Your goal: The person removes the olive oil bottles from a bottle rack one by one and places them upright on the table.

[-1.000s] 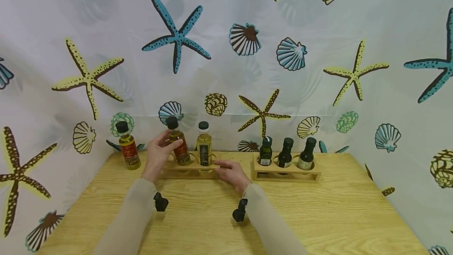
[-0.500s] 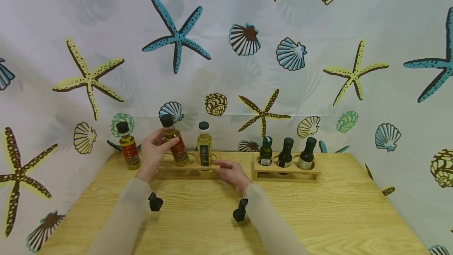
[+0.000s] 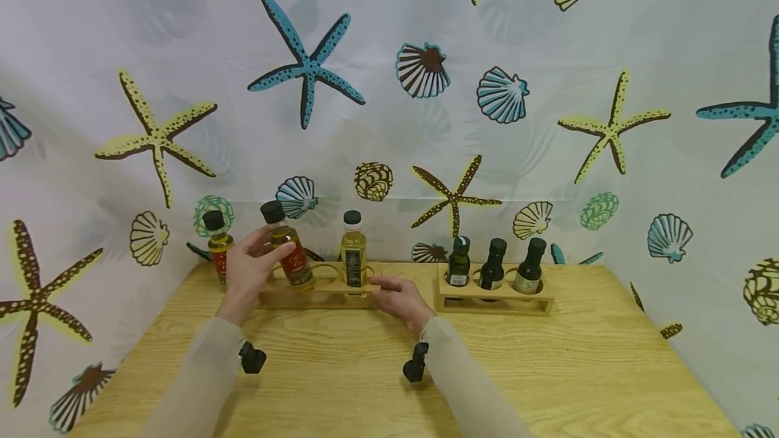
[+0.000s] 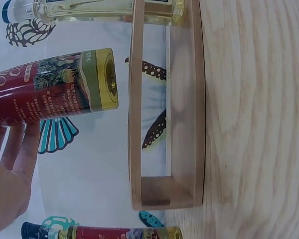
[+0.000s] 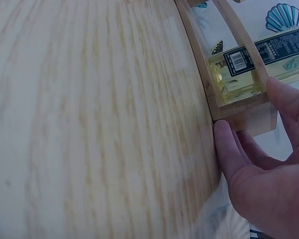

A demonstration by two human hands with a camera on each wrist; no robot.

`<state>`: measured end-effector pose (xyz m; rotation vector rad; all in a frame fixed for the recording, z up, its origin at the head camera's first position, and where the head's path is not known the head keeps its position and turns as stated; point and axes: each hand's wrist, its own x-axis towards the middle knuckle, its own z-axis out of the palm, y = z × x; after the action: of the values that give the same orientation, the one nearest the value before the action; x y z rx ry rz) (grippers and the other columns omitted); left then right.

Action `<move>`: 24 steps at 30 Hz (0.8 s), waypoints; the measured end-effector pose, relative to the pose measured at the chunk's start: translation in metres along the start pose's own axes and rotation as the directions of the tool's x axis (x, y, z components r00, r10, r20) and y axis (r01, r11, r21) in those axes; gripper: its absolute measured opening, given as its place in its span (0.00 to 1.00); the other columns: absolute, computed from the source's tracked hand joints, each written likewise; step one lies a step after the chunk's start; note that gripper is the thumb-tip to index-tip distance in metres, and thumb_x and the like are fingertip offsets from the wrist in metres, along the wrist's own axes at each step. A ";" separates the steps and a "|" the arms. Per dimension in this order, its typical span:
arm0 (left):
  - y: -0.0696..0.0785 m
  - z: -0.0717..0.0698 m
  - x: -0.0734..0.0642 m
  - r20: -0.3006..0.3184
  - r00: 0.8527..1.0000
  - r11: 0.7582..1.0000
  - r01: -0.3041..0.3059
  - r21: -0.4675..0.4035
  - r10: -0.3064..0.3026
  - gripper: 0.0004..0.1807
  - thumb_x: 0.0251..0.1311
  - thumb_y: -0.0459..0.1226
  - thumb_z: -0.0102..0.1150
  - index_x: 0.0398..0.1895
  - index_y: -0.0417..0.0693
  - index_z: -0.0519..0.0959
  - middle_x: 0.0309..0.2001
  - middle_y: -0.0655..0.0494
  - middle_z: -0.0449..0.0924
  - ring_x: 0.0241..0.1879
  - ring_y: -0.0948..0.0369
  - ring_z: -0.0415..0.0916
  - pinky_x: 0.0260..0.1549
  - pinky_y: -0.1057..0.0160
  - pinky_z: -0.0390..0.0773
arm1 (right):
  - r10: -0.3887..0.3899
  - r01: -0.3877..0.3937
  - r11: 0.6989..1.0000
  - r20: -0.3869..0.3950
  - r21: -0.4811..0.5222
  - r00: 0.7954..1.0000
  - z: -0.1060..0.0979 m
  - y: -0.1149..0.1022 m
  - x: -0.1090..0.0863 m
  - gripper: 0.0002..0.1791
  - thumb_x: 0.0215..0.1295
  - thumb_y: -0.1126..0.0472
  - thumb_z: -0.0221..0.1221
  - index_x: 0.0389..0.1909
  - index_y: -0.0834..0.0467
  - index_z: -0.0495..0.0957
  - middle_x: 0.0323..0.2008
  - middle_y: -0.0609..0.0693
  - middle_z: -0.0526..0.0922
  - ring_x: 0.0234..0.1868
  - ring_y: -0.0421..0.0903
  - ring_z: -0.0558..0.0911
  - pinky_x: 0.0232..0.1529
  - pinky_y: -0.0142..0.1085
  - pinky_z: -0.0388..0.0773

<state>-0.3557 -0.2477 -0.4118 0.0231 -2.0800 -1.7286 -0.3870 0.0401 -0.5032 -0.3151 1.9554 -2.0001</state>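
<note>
My left hand [image 3: 245, 277] grips an oil bottle [image 3: 292, 263] with a red label and black cap, tilted to the left. In the left wrist view this bottle [image 4: 60, 84] has its base above the top board of the wooden bottle rack [image 4: 186, 124]. The thumb and fingers of my right hand [image 3: 403, 301] hold the right end of that rack [image 3: 328, 303]. A square, pale-yellow oil bottle [image 3: 353, 259] with a dark label stands in the rack's right hole. The rack's middle and left holes hold nothing.
Another red-labelled oil bottle [image 3: 217, 252] stands on the table [image 3: 341, 370] left of the rack, partly behind my left hand. To the right, a second wooden rack [image 3: 496, 301] carries three small dark bottles [image 3: 491, 268]. A patterned curtain [image 3: 389, 127] rises behind the table.
My left hand has carried the red-labelled bottle leftward, from the rack's middle hole to over its left part, tilting it more. The right hand stays at the rack's end.
</note>
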 end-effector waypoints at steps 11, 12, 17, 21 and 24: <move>-0.006 -0.024 -0.003 -0.040 0.999 0.998 -0.004 -0.068 0.002 0.31 0.43 0.42 0.71 0.55 0.54 0.75 0.52 0.56 0.75 0.45 0.61 0.73 0.35 0.74 0.75 | 0.024 -0.024 1.000 -0.010 -0.010 1.000 -0.001 -0.004 -0.005 0.19 0.62 0.60 0.56 0.55 0.50 0.75 0.61 0.50 0.66 0.59 0.48 0.69 0.52 0.43 0.70; -0.006 -0.027 -0.004 -0.037 0.999 0.996 0.001 -0.087 -0.004 0.31 0.43 0.41 0.70 0.55 0.52 0.75 0.51 0.55 0.75 0.45 0.61 0.73 0.35 0.74 0.75 | 0.027 -0.028 1.000 -0.011 -0.011 1.000 0.000 -0.004 -0.005 0.18 0.62 0.60 0.56 0.55 0.50 0.75 0.61 0.50 0.66 0.59 0.48 0.68 0.52 0.43 0.70; -0.007 -0.039 -0.006 -0.025 0.999 0.996 0.024 -0.091 -0.027 0.31 0.45 0.41 0.69 0.57 0.53 0.73 0.51 0.57 0.74 0.46 0.61 0.71 0.22 0.73 0.72 | 0.030 -0.030 0.999 -0.012 -0.014 0.999 0.000 -0.004 -0.005 0.18 0.63 0.60 0.56 0.55 0.50 0.74 0.61 0.50 0.66 0.59 0.49 0.68 0.52 0.44 0.70; -0.011 -0.048 -0.005 -0.031 0.999 0.999 0.017 -0.027 -0.018 0.32 0.46 0.43 0.68 0.59 0.57 0.72 0.53 0.58 0.72 0.46 0.63 0.69 0.29 0.74 0.73 | 0.029 -0.029 0.999 -0.011 -0.016 1.000 0.001 -0.007 -0.006 0.19 0.63 0.60 0.56 0.56 0.51 0.74 0.61 0.50 0.66 0.59 0.49 0.68 0.52 0.44 0.70; -0.013 -0.053 -0.004 -0.039 0.999 1.000 0.010 0.004 -0.009 0.32 0.47 0.45 0.68 0.59 0.57 0.72 0.52 0.58 0.73 0.45 0.64 0.70 0.33 0.76 0.73 | 0.027 -0.027 1.000 -0.005 -0.010 1.000 0.002 -0.008 -0.007 0.19 0.63 0.60 0.56 0.56 0.51 0.73 0.61 0.51 0.66 0.59 0.49 0.69 0.52 0.44 0.70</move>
<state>-0.3377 -0.2988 -0.4186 0.0676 -2.0583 -1.7158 -0.3808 0.0411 -0.4948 -0.2855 1.9624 -1.9767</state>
